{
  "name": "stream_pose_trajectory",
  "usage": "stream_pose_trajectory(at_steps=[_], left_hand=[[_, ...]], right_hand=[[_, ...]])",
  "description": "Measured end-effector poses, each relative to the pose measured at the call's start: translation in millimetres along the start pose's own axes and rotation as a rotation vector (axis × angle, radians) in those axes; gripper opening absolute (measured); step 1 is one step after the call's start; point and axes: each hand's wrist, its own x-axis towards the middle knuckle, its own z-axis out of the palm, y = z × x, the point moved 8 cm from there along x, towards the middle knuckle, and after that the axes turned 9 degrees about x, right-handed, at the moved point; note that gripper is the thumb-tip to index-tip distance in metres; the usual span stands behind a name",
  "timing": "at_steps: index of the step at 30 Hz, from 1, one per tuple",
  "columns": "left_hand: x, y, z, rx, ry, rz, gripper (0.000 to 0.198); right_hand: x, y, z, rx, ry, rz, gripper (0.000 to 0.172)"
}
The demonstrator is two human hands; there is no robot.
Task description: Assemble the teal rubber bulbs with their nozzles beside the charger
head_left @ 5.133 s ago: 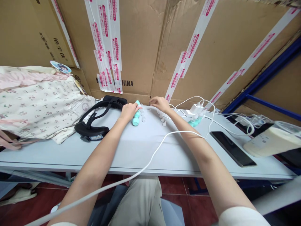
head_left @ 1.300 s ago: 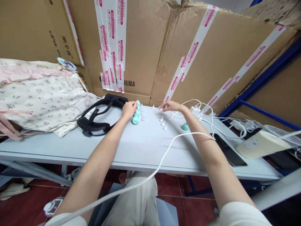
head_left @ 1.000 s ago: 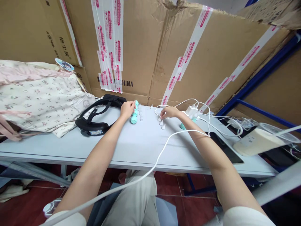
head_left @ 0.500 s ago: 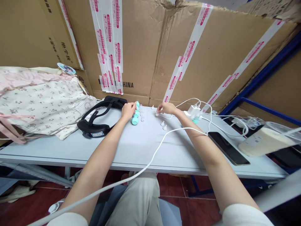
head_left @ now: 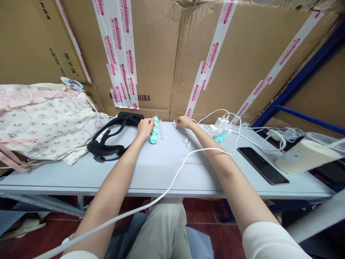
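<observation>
Teal row of rounded pieces (head_left: 153,139) lying lengthwise on the desk (head_left: 151,169). The left hand (head_left: 146,128) touches its left side; whether those fingers clamp it or merely rest there cannot be told. Just right of the teal row lie small clear pieces (head_left: 162,136). Farther right, level with its far end, the right hand (head_left: 183,122) bends over small white pieces (head_left: 174,123); whether its fingers pinch one is too small to tell. Two white pointed pieces (head_left: 187,142) lie right of the row's near end. Good handling probably calls for light, steady left-hand pressure against rolling, and a soft fingertip pinch that avoids the white cable (head_left: 185,162), right of the row.
</observation>
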Motion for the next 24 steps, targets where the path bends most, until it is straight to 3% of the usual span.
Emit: stream_pose_trajectory(at_steps=[2,7,11,13,19,24], left_hand=[[-0.1,0.7,-0.4,0.012,0.002,0.007,0.050],[-0.8,1.8,-0.4,0.016,-0.001,0.010,0.049],[-0.7,1.7,1.7,0.028,-0.014,0.009,0.050],[-0.6,1.9,2.1,0.041,-0.014,0.011,0.050],[-2.0,2.9,0.1,0.053,-0.008,0.014,0.050],[-2.4,2.4,0.9,0.052,-0.025,0.004,0.051]], right_hand=[[-3.5,-0.9,-5.7,-0.015,0.009,-0.012,0.030],[-35.7,-5.3,-43.4,0.009,0.060,-0.051,0.022],[-78.5,-14.6,-32.7,-0.016,-0.333,-0.107,0.035],[-92.1,-16.2,-27.3,-0.070,-0.388,-0.113,0.033],[-88.7,-23.3,-16.4,-0.028,-0.326,-0.193,0.015],[-64.3,-31.9,-31.1,-0.001,-0.154,-0.183,0.014]])
